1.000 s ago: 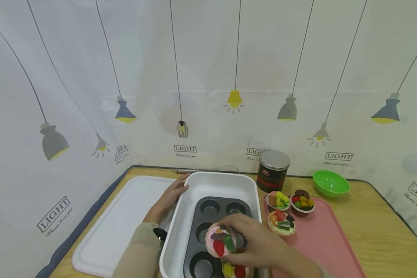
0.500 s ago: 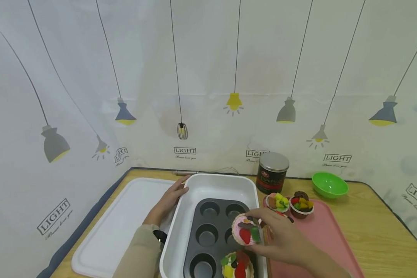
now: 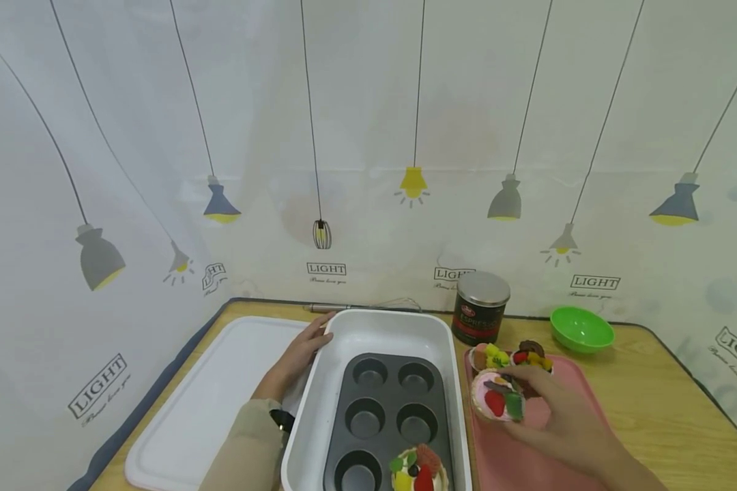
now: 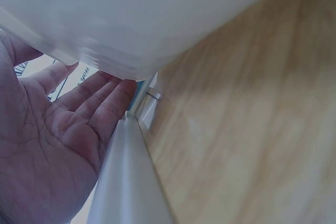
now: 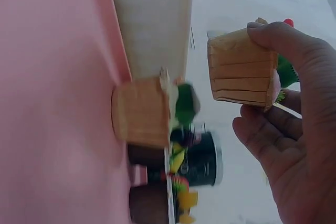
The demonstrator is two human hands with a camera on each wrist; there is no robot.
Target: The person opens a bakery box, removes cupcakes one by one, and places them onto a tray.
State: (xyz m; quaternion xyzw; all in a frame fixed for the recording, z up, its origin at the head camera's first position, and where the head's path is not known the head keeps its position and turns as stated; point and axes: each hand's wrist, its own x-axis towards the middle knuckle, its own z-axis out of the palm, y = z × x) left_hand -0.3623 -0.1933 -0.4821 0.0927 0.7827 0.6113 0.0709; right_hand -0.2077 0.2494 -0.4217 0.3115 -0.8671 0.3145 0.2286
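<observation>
My right hand (image 3: 559,423) pinches a toy cupcake (image 3: 490,399) with pink icing, a strawberry and a green piece, by its pleated tan wrapper. It is held above the pink tray (image 3: 516,457). In the right wrist view, another tan-wrapped cupcake (image 5: 139,111) stands on that tray, below the held one; the head view hides it. My left hand (image 3: 297,354) rests against the left side of the white basin (image 3: 387,327), fingers fairly straight and touching its rim. Inside the basin lies a dark muffin pan (image 3: 389,426) with a fruit-topped cupcake (image 3: 420,470) in its near right cup.
Two more cupcakes, one with yellow pieces (image 3: 491,356) and one in a dark cup (image 3: 531,358), stand at the pink tray's far end. Behind are an espresso tin (image 3: 480,310) and a green bowl (image 3: 582,329). A whisk (image 3: 331,308) lies behind the basin; a white tray (image 3: 203,402) lies left.
My right hand has carried the pink-iced cupcake rightward, from over the muffin pan to over the pink tray. The left hand has stayed on the basin's rim.
</observation>
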